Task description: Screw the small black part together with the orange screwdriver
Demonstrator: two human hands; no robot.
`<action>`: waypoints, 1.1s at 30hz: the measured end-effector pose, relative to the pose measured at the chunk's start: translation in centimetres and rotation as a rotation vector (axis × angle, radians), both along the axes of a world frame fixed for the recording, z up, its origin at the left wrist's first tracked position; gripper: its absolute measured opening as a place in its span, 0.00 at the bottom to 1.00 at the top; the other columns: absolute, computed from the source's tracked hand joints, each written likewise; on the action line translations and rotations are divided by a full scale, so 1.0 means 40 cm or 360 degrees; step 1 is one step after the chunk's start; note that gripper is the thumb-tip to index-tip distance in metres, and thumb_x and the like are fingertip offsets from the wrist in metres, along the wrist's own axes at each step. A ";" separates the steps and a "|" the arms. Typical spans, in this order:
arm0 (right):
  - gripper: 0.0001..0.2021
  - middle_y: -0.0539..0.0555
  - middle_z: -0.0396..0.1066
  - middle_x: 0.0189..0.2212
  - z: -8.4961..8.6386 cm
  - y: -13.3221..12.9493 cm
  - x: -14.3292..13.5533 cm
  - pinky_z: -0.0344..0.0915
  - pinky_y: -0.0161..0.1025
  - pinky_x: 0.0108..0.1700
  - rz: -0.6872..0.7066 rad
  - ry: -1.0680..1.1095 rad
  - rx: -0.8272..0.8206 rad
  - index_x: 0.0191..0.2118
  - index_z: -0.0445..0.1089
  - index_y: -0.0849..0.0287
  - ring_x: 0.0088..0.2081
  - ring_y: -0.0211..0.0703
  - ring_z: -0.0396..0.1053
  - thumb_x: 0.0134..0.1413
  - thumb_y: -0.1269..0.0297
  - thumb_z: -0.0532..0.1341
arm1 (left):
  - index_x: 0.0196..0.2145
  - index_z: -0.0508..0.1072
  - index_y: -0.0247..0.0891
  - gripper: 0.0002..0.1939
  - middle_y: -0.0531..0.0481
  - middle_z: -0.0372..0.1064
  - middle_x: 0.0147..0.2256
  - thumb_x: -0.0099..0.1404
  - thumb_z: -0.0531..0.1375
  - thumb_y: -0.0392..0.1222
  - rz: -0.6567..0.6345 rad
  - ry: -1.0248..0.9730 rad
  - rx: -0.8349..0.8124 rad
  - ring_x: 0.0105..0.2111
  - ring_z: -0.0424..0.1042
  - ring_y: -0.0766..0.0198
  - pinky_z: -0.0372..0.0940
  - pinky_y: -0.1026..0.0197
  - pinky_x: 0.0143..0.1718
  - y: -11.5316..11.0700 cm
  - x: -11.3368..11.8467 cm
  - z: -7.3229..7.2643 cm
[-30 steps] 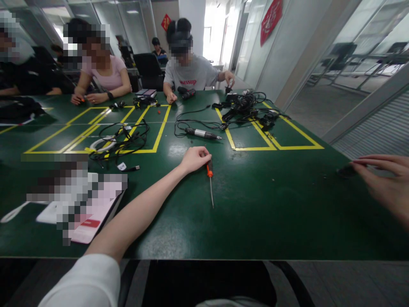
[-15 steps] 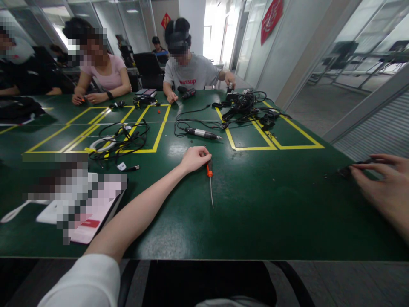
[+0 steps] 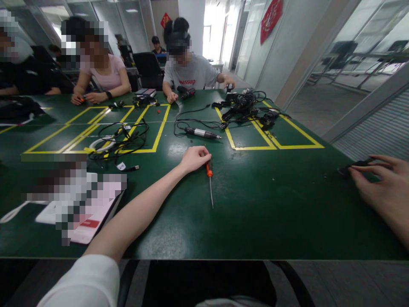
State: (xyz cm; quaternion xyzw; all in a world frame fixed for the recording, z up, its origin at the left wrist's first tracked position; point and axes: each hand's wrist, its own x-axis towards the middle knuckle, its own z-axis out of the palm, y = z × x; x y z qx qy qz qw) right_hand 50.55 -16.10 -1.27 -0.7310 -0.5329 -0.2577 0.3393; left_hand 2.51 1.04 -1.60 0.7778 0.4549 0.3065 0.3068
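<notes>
My left hand [image 3: 195,158] is closed around the handle end of an orange-and-black screwdriver [image 3: 209,172], whose thin metal shaft points toward the near table edge. At the right side, my right hand [image 3: 383,177] pinches a small dark object [image 3: 354,166] between thumb and fingers, low over the table; its kind I cannot make out. Beyond my left hand lies a silver-and-black electric screwdriver [image 3: 203,133] with a black cord.
Coiled black and white cables [image 3: 119,140] lie left on the green table [image 3: 255,221]. A black cable heap [image 3: 244,104] sits at the far right. A pink booklet [image 3: 96,213] is near my left forearm. Across the table, a person in grey [image 3: 188,72] sits by a black power tool [image 3: 187,92].
Both of my hands stay almost still, with the screwdriver in place. The co-worker's hand at the far side has shifted slightly.
</notes>
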 end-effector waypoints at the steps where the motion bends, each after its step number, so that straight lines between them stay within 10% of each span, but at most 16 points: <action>1: 0.09 0.63 0.73 0.40 -0.002 0.001 0.001 0.67 0.51 0.37 -0.0003 0.0001 0.0009 0.24 0.67 0.53 0.44 0.63 0.73 0.48 0.55 0.61 | 0.31 0.79 0.36 0.08 0.53 0.73 0.24 0.63 0.63 0.43 -0.0001 0.0001 0.0000 0.26 0.69 0.66 0.58 0.64 0.29 0.000 0.000 0.000; 26: 0.07 0.57 0.71 0.32 0.020 -0.001 0.002 0.70 0.53 0.37 0.0005 0.0195 -0.0026 0.22 0.65 0.52 0.31 0.53 0.70 0.42 0.58 0.63 | 0.30 0.78 0.37 0.08 0.53 0.73 0.24 0.64 0.63 0.43 -0.0003 -0.0003 -0.0001 0.25 0.68 0.66 0.58 0.64 0.29 -0.005 -0.005 0.004; 33: 0.32 0.54 0.69 0.30 0.046 -0.001 -0.043 0.74 0.60 0.33 -0.0102 0.0797 0.0127 0.27 0.57 0.48 0.30 0.57 0.73 0.23 0.37 0.74 | 0.31 0.78 0.37 0.09 0.52 0.73 0.24 0.64 0.63 0.44 -0.0016 -0.0004 0.0004 0.26 0.69 0.66 0.58 0.64 0.29 -0.006 -0.009 0.004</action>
